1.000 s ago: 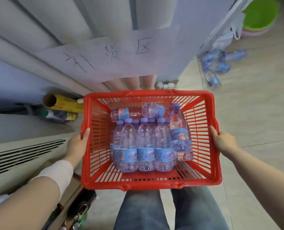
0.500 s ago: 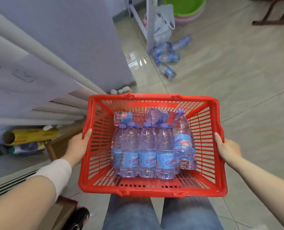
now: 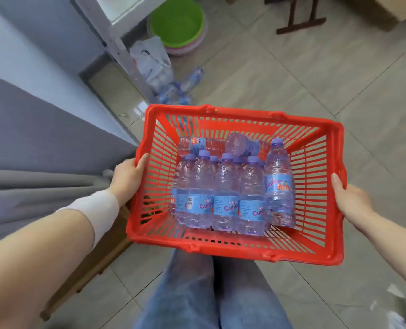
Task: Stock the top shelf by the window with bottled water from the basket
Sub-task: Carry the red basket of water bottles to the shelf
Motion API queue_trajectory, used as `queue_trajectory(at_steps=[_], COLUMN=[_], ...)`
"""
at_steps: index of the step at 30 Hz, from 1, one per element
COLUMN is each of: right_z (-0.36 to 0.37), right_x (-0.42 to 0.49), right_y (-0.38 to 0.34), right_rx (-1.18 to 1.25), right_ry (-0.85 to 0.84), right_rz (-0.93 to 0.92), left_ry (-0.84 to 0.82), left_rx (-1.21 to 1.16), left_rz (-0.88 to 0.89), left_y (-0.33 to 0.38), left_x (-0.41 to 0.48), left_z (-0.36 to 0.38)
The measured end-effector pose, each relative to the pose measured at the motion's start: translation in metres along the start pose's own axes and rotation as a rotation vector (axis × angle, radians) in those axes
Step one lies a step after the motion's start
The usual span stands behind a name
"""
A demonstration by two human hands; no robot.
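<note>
I hold a red plastic basket (image 3: pixel 311 255) in front of my legs, above the tiled floor. My left hand (image 3: pixel 128 176) grips its left rim and my right hand (image 3: pixel 349 200) grips its right rim. Inside lie several small water bottles (image 3: pixel 225 198) with purple caps and blue labels, most side by side pointing away from me. Two more bottles (image 3: pixel 242 146) lie crosswise at the far end. A white metal shelf post (image 3: pixel 116 43) rises at the upper left; its top shelf is out of view.
Loose water bottles (image 3: pixel 180 91) and a white plastic bag (image 3: pixel 149 58) lie on the floor by the post. Stacked green and pink basins (image 3: pixel 178 27) sit beyond. A dark wooden stand (image 3: pixel 299 17) is at the far right. Grey curtain (image 3: pixel 31 191) and wall line the left.
The view has swung right, away from the curtain and paper sign, toward the shelf post and basins. Both hands keep their grip on the basket, and the bottles have barely shifted.
</note>
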State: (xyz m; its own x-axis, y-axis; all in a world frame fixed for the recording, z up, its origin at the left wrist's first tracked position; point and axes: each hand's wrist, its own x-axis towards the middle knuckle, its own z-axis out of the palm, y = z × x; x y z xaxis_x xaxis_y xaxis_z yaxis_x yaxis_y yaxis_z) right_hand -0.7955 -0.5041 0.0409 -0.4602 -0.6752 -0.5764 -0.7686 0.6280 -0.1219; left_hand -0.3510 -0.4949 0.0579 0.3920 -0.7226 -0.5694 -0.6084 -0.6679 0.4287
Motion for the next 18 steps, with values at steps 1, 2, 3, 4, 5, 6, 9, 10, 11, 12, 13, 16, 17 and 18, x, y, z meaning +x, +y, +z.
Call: queue_trajectory(at_steps=[1,2,3,4,5,6,9,10,11,12,13,16,17,18], right_z=[-0.008,-0.016,-0.023,-0.029,-0.035,-0.041,-0.057,-0.063,-0.068,-0.074,-0.079,-0.096,-0.102,-0.109], right_x=[0.008,0.015,0.022,0.027,0.034,0.040,0.066,0.075,0.085,0.093,0.102,0.132,0.144,0.156], right_y=[0.004,0.006,0.009,0.010,0.012,0.014,0.015,0.015,0.016,0.015,0.015,0.015,0.014,0.013], right_rx=[0.016,0.030,0.044,0.058,0.071,0.083,0.101,0.112,0.123,0.128,0.129,0.152,0.167,0.179], right_ry=[0.007,0.009,0.011,0.009,0.006,0.003,-0.014,-0.017,-0.017,-0.021,-0.026,-0.032,-0.038,-0.042], right_rz=[0.015,0.042,0.061,0.085,0.107,0.133,0.203,0.229,0.251,0.271,0.284,0.322,0.335,0.339], left_ry=[-0.015,-0.025,-0.029,-0.051,-0.067,-0.092,-0.137,-0.147,-0.157,-0.166,-0.168,-0.143,-0.134,-0.120], left_rx=[-0.007,-0.008,-0.019,-0.027,-0.028,-0.006,0.085,0.103,0.118,0.133,0.143,0.186,0.198,0.208], left_rz=[-0.003,0.003,-0.001,-0.009,-0.008,0.014,0.028,0.035,0.042,0.044,0.045,0.061,0.064,0.068], left_y=[0.018,0.035,0.051,0.069,0.085,0.101,0.148,0.164,0.178,0.192,0.205,0.244,0.256,0.267], left_x=[0.009,0.018,0.028,0.036,0.046,0.057,0.087,0.096,0.105,0.111,0.118,0.131,0.133,0.134], left_z=[0.003,0.007,0.011,0.014,0.017,0.021,0.030,0.034,0.039,0.042,0.046,0.059,0.064,0.069])
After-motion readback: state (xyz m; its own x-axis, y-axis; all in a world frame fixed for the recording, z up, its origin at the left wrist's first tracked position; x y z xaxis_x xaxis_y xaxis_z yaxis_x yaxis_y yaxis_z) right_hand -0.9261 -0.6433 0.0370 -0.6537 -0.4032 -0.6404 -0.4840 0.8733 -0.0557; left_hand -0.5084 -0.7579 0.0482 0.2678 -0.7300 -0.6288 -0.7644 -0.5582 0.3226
